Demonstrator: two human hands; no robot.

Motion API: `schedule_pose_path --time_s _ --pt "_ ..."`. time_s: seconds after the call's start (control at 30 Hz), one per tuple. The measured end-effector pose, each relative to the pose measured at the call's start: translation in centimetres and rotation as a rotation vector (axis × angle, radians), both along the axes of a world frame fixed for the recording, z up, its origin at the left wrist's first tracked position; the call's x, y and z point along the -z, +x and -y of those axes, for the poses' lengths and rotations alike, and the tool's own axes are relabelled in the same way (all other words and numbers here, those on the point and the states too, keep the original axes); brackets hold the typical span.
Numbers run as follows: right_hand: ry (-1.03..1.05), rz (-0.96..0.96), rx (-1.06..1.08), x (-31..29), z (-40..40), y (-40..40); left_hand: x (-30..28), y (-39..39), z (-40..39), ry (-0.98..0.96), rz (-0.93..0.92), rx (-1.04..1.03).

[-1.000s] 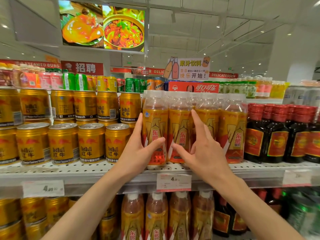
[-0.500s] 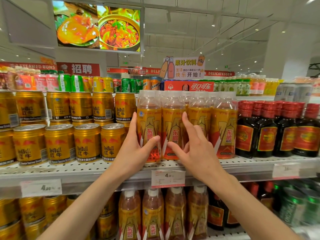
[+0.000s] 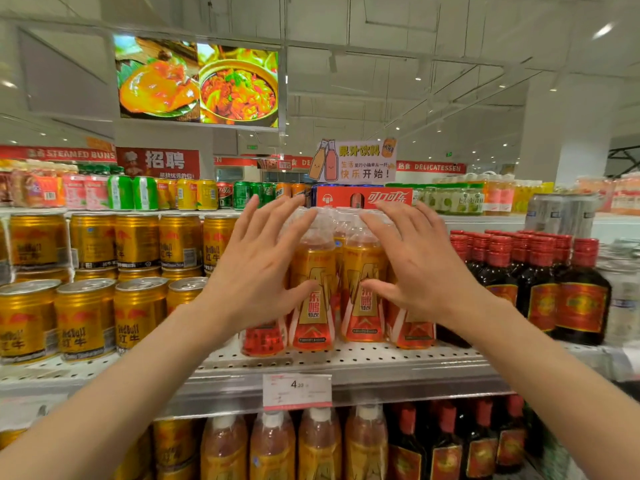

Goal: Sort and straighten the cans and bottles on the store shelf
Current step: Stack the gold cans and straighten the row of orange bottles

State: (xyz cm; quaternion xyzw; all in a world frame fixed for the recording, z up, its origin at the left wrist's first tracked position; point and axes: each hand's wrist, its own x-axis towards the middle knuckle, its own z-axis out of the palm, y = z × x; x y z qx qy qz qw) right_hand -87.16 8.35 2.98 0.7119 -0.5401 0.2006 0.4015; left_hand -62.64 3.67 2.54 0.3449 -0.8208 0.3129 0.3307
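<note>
While both hands, left hand (image 3: 256, 271) and right hand (image 3: 420, 268), hovered with fingers spread and grasping nothing, judged orange bottles (image 3: 313, 289) nearly straightened, gold cans (image 3: 86, 317) possibly left.

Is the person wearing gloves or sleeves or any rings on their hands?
No gloves. The left hand and right hand are both bare, and both forearms are bare as far as the picture shows, so no sleeves are in view. No rings, watch or bracelets show on the fingers or wrists.
</note>
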Motion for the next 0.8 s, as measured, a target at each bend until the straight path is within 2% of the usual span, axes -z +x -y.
schedule_pose_path --time_s 0.1,0.23,0.57,0.8 --pt "0.086 -0.083 0.072 -0.8 0.9 -0.4 -0.4 -0.3 1.0 0.027 0.026 -0.064" --pt "0.11 -0.119 0.087 -0.7 1.5 -0.6 -0.1 -0.3 1.4 0.024 0.006 -0.041" --pt "0.055 -0.249 0.212 -0.3 3.4 0.9 0.2 -0.4 1.6 0.01 -0.015 -0.007" --pt "-0.002 -0.24 0.243 0.4 3.9 1.0 0.4 -0.5 1.5 -0.006 -0.026 0.014"
